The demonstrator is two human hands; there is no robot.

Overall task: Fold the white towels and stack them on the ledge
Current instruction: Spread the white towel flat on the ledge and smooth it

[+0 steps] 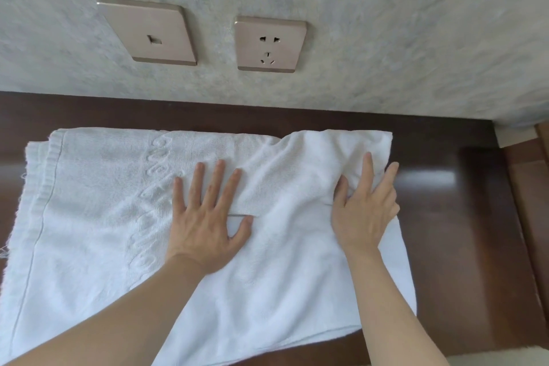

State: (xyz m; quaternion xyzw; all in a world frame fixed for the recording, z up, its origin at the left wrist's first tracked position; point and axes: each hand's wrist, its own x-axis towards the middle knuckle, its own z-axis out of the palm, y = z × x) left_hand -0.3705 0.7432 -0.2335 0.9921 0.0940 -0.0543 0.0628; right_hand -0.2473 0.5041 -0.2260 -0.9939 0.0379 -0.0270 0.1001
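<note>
towel (104, 217) on ledge (463, 202), hands (208, 226) on towel

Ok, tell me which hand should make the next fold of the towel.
Probably the right hand. It lies at the towel's right end, fingers on the bunched edge there, so it can likely lift that end and carry it leftward. The left hand lies flat mid-towel, well placed to pin the cloth.

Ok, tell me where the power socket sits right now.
In the head view, the power socket is on the grey wall, upper centre, right of the switch plate and above the white towel.
</note>
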